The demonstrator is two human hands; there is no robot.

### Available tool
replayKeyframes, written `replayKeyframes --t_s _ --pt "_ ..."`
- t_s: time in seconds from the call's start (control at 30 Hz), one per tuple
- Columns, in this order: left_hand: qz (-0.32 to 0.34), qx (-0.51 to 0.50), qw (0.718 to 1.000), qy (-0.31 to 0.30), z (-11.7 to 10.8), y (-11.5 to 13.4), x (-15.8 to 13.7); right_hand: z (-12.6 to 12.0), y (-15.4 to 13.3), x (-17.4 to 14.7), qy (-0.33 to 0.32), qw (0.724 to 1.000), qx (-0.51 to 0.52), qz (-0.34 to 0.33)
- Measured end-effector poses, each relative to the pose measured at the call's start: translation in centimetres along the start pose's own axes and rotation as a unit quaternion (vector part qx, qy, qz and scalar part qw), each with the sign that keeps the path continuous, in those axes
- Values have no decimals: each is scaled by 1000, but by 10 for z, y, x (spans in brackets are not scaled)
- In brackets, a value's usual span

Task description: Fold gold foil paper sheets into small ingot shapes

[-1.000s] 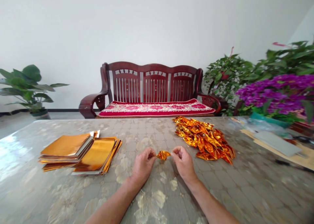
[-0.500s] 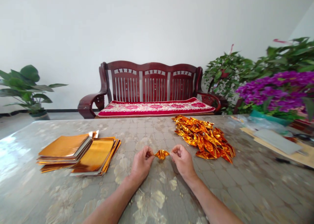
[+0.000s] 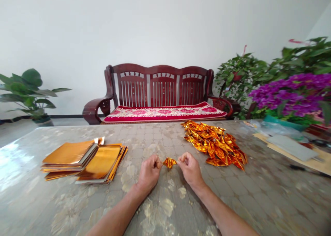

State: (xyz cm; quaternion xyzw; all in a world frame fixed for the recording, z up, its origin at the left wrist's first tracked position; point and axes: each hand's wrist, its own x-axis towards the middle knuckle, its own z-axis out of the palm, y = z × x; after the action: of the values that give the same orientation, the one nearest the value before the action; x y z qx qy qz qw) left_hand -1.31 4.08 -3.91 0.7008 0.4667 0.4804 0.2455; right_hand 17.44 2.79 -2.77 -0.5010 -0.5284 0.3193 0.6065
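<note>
A folded gold foil paper ingot [image 3: 170, 163] with pointed ends is stretched between my two hands, low over the table. My left hand [image 3: 150, 168] pinches its left tip between thumb and forefinger. At the opposite tip, my right hand [image 3: 190, 169] closes in the same kind of pinch. To the right lies a heap of similar folded foil ingots [image 3: 216, 144]. Flat gold foil sheets sit on the left in two overlapping stacks, one stack [image 3: 68, 153] partly behind the other stack [image 3: 100, 163].
The table [image 3: 144, 212] has a glossy floral cover. At its right are cardboard [image 3: 287, 148], a plastic bag [image 3: 274, 130] and purple flowers [image 3: 294, 94]. Beyond the far edge stands a wooden bench [image 3: 161, 87] with a red cushion [image 3: 165, 114]. A potted plant [image 3: 28, 91] is at left.
Both hands keep their pinch on the foil ingot. My right hand has shifted slightly left, bringing the two tips a little closer, and the ingot's middle looks differently creased.
</note>
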Motion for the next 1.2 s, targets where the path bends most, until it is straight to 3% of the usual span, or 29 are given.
replayKeyframes --t_s 0.3,0.47,0.6,0.8,1.03,1.2 --pt "-36 -34 999 5 0 2 3 -3 1 -1 59 998 -14 10" --pt "-55 -74 996 -16 3 -8 5 -13 -1 3 147 989 25 -15" --pt "-71 -44 996 -29 3 -12 6 -33 2 14 234 971 38 -38" --pt "-42 51 991 -114 1 -7 7 -74 1 29 347 935 32 -62" --pt "-2 90 983 -161 -2 2 5 -103 -19 47 375 921 -77 -72" --pt "5 96 981 -171 -3 5 5 -130 -14 76 393 905 -162 -37"
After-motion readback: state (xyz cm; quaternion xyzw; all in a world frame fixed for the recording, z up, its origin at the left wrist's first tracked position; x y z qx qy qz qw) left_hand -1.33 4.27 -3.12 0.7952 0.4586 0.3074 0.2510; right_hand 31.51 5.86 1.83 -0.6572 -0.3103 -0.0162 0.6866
